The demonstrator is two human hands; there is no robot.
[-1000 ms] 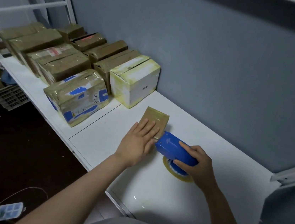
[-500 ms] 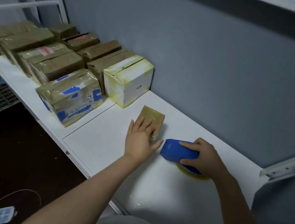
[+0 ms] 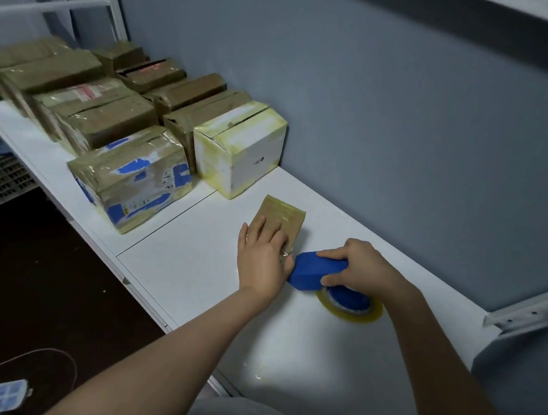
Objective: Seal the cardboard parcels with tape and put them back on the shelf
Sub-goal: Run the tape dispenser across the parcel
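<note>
Pressing flat on a small brown parcel (image 3: pixel 280 215), the left hand (image 3: pixel 264 259) lies palm down with fingers spread, its grip released, pinning the parcel to the white shelf (image 3: pixel 197 260) that serves as the worktop. The right hand (image 3: pixel 360 268) has its grip clenched around a blue tape dispenser (image 3: pixel 315 271), whose nose sits just beside the parcel's near edge, touching the left thumb side. A yellowish tape roll (image 3: pixel 350 309) shows beneath the dispenser. To the far left, a white box (image 3: pixel 238 151) and a blue-taped box (image 3: pixel 135 174) stand on the same shelf among other brown parcels. Risks, as I judge them: the light parcel could slide if the left hand eases off; the strip could wrinkle or stick to the shelf; the dispenser's cutting edge sits close to the left fingers.
</note>
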